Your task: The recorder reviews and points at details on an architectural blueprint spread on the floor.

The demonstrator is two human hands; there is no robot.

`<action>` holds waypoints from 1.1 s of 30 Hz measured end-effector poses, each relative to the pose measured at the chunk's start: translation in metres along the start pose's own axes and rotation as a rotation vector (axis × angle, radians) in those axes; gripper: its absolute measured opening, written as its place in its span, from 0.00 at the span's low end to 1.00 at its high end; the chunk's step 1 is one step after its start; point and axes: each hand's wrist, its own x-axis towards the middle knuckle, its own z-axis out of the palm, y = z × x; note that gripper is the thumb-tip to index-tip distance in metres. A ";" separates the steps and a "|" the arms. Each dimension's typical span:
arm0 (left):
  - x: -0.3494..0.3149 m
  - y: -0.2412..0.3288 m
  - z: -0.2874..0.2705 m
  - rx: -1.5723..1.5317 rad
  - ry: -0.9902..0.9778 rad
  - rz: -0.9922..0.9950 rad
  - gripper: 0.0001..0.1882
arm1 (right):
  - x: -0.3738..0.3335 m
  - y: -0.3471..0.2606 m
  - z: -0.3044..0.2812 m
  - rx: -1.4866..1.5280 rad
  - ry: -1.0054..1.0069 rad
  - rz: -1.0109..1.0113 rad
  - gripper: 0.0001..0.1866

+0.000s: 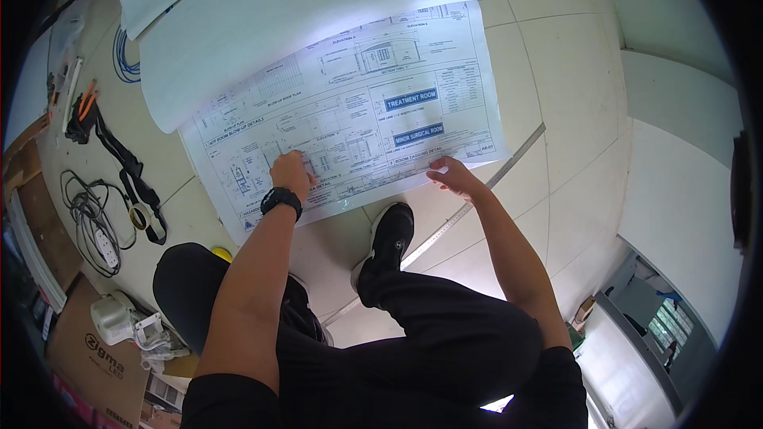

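A large printed sheet of building drawings (342, 123) lies spread on the tiled floor in front of me, with upper sheets (302, 24) folded back over its far part. My left hand (292, 175), below a black wristwatch (282, 202), rests on the drawing's lower middle with its fingers curled in; no object shows in it. At the near right edge of the paper is my right hand (453, 178). Its thumb and forefinger are apart over the margin, and its other fingers are partly hidden.
A long measuring strip (449, 226) runs diagonally under my raised leg. My black shoe (391, 240) stands close to the paper. Left lie a black strap (127, 163), orange-handled tool (87, 102), extension cord (103, 245) and blue cable (123, 56). A cardboard box (95, 361) sits lower left.
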 end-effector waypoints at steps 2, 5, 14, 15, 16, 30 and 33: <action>0.001 -0.002 0.001 -0.006 0.001 -0.008 0.07 | 0.000 -0.002 0.001 -0.013 0.001 0.001 0.25; 0.002 -0.003 0.002 -0.014 0.001 -0.015 0.08 | -0.002 -0.005 0.001 -0.023 0.002 0.007 0.25; 0.003 -0.004 0.002 -0.008 -0.003 -0.026 0.09 | -0.002 -0.005 0.002 -0.005 0.000 0.008 0.25; 0.003 -0.003 0.002 0.010 -0.015 -0.021 0.10 | -0.002 -0.004 0.002 -0.005 0.001 0.009 0.25; 0.003 -0.002 0.002 0.010 -0.017 -0.021 0.10 | -0.002 -0.002 0.003 0.004 0.004 0.001 0.25; -0.001 0.003 -0.003 0.015 0.017 0.011 0.10 | -0.001 -0.001 0.000 0.002 -0.008 0.005 0.25; 0.001 0.001 -0.001 -0.003 -0.003 -0.001 0.11 | 0.001 0.003 0.001 0.041 0.022 -0.045 0.26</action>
